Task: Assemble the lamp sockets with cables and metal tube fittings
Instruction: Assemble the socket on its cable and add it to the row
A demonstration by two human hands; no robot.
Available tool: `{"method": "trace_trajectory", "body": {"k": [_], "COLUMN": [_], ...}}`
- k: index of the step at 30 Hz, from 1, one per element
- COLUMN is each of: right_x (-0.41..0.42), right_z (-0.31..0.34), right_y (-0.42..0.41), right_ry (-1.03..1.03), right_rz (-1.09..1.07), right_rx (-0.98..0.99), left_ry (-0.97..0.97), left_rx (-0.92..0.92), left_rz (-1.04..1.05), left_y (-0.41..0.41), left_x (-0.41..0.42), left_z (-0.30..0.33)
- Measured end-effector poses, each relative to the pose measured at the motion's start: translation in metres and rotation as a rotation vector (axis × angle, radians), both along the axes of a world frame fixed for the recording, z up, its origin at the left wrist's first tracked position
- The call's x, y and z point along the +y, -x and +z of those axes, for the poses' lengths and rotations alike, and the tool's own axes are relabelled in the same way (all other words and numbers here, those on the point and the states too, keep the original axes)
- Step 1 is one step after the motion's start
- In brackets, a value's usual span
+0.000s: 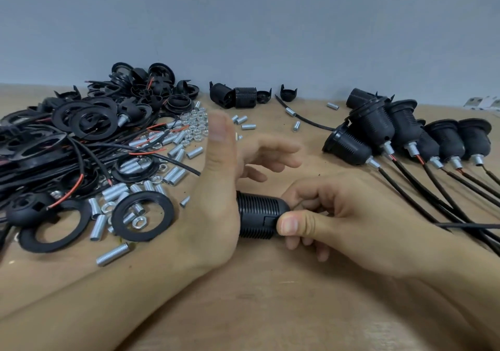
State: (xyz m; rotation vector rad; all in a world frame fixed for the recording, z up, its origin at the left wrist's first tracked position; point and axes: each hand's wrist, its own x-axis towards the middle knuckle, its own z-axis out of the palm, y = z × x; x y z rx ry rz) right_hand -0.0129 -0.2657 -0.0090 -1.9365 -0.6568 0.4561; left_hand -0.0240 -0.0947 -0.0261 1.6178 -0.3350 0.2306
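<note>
— So where's our threaded socket (259, 215)?
— We pinch it in the curled right hand (332, 215), low over the table (270, 310); our left hand (224, 177) stands flat-fingered against its end

Loose parts pile (81, 145) left, assembled sockets (405, 139) right, socket (259, 215) btwn, prob. on table (270, 310).

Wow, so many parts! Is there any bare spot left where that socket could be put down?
Yes. Bare wood lies along the near edge of the table, between the two forearms. Another open strip runs behind the hands, between the scattered metal tubes and the row of finished sockets. The left side is crowded with black rings, cables and nuts.
</note>
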Motion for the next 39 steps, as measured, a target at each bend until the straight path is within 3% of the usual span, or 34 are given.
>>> {"method": "trace_trajectory", "body": {"k": [2, 4, 7, 9, 13, 17, 22, 26, 28, 31, 39], "right_x": [0.000, -0.001, -0.003, -0.003, -0.001, -0.001, -0.002, -0.003, -0.003, -0.004, -0.005], "right_z": [-0.002, -0.003, -0.002, -0.002, -0.001, -0.001, -0.001, -0.002, -0.003, -0.002, -0.008], "right_y": [-0.002, -0.005, -0.009, -0.009, -0.007, -0.008, -0.008, -0.009, -0.010, -0.013, -0.011], "right_ry": [-0.021, -0.023, -0.022, -0.018, 0.005, 0.020, -0.013, -0.093, -0.144, -0.222, -0.256], "right_rz": [-0.063, -0.125, -0.161, -0.159, -0.126, -0.138, -0.149, -0.169, -0.195, -0.258, -0.245], "right_rx": [-0.021, -0.066, -0.097, -0.096, -0.097, -0.110, -0.094, -0.067, -0.086, -0.128, -0.271], "left_ry": [-0.030, -0.222, -0.874, -1.195, -1.392, -1.572, -1.410, -0.911, -0.571, -0.179, 0.030], "left_rx": [-0.037, -0.125, -0.230, -0.141, 0.093, 0.273, 0.111, -0.198, -0.305, -0.274, -0.034], "left_rz": [0.129, 0.267, 0.517, 0.687, 0.857, 0.819, 0.805, 0.868, 0.765, 0.482, 0.199], "left_y": [-0.001, -0.007, -0.015, -0.020, -0.017, -0.014, -0.013, -0.013, -0.012, -0.008, -0.008], "left_x": [0.007, 0.018, 0.049, 0.072, 0.098, 0.102, 0.097, 0.092, 0.078, 0.053, 0.014], "left_z": [0.001, 0.007, 0.014, 0.022, 0.041, 0.040, 0.043, 0.043, 0.041, 0.031, -0.002]}}
